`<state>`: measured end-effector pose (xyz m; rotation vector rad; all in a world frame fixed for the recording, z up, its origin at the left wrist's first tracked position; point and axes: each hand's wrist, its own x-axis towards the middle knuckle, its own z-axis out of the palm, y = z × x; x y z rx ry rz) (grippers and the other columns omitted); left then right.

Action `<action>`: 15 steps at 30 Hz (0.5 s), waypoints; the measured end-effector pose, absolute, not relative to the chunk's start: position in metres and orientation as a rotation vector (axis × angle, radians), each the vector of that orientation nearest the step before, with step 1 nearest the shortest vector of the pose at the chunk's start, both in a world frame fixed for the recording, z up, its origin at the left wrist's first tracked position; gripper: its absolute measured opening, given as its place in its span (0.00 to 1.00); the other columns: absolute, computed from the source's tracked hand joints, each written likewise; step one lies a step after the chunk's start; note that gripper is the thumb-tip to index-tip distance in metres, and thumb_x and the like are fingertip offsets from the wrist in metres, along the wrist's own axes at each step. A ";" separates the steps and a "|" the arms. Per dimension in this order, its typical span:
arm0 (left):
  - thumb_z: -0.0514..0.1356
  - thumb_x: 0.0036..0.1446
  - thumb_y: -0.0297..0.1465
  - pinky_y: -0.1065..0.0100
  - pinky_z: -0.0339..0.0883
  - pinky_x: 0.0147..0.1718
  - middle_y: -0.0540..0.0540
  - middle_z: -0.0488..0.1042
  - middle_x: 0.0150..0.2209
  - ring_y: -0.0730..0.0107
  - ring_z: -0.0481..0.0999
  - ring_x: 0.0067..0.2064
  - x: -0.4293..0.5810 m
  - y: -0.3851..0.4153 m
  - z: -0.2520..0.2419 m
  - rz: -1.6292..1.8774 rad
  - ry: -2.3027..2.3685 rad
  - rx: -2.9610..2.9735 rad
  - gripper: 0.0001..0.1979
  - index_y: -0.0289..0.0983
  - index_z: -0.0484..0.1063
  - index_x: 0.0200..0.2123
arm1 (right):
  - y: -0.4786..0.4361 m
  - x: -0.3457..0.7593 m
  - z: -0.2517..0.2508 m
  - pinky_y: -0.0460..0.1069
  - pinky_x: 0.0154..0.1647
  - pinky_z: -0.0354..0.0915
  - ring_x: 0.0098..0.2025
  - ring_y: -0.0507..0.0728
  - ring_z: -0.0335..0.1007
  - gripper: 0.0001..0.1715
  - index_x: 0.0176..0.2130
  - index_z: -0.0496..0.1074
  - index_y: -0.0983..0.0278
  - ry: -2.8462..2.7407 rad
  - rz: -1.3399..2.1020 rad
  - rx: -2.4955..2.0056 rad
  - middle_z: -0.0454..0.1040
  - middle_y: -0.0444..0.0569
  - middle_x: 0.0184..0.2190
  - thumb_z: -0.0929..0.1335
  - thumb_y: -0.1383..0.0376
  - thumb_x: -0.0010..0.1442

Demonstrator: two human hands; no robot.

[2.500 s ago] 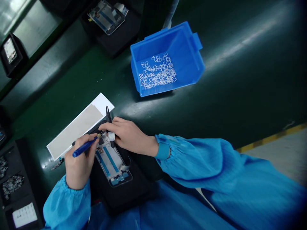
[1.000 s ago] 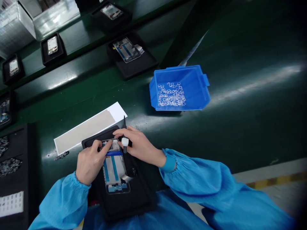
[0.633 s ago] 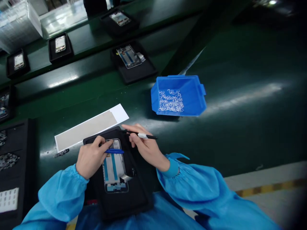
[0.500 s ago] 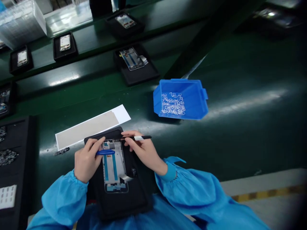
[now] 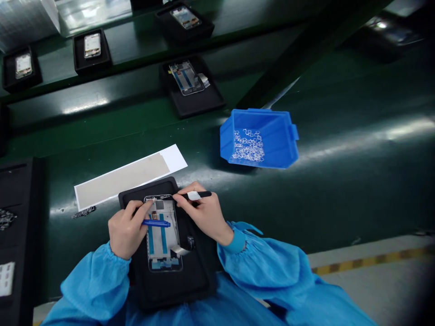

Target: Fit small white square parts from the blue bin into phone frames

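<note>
A phone frame (image 5: 171,233) with blue strips and a loose ribbon cable (image 5: 180,250) lies in a black tray (image 5: 193,283) before me. My left hand (image 5: 127,226) is closed round a blue pen (image 5: 157,223), which crosses above the frame. Its index fingertip touches the frame's upper left edge. My right hand (image 5: 205,210) pinches black tweezers (image 5: 205,194) with white tape on them, at the frame's upper right corner. The tips of the tweezers are hidden by my fingers.
Right of the tray stands a blue bin (image 5: 280,145) holding many small white rings. A white sheet with a beige strip (image 5: 122,177) lies behind the tray, small black parts (image 5: 83,212) beside it. Farther back, another tray (image 5: 199,102) holds a phone frame.
My left hand and the pen have shifted slightly right and down over the frame. The tweezers have drawn back from the frame's top edge toward its right corner. The view has shifted a little.
</note>
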<state>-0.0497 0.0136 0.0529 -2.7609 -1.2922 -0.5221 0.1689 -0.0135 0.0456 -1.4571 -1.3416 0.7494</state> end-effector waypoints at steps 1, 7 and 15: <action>0.55 0.61 0.23 0.69 0.64 0.27 0.49 0.78 0.38 0.73 0.73 0.27 -0.049 0.014 0.053 -0.522 -1.291 -2.763 0.16 0.41 0.77 0.48 | -0.014 0.169 0.045 0.48 0.23 0.64 0.24 0.54 0.71 0.14 0.32 0.72 0.62 -1.364 0.734 -1.457 0.73 0.45 0.26 0.68 0.56 0.67; 0.55 0.63 0.23 0.68 0.64 0.27 0.49 0.78 0.37 0.72 0.72 0.27 -0.048 0.014 0.054 -0.520 -1.267 -2.763 0.15 0.40 0.77 0.48 | -0.015 0.167 0.045 0.47 0.25 0.66 0.26 0.55 0.73 0.12 0.33 0.72 0.62 -1.502 0.594 -1.406 0.74 0.45 0.26 0.67 0.60 0.69; 0.55 0.63 0.24 0.68 0.63 0.27 0.49 0.78 0.37 0.73 0.72 0.26 -0.048 0.013 0.050 -0.493 -1.266 -2.725 0.15 0.42 0.77 0.48 | -0.017 0.166 0.043 0.47 0.26 0.67 0.26 0.54 0.73 0.13 0.33 0.72 0.62 -1.533 0.546 -1.406 0.75 0.46 0.26 0.66 0.60 0.69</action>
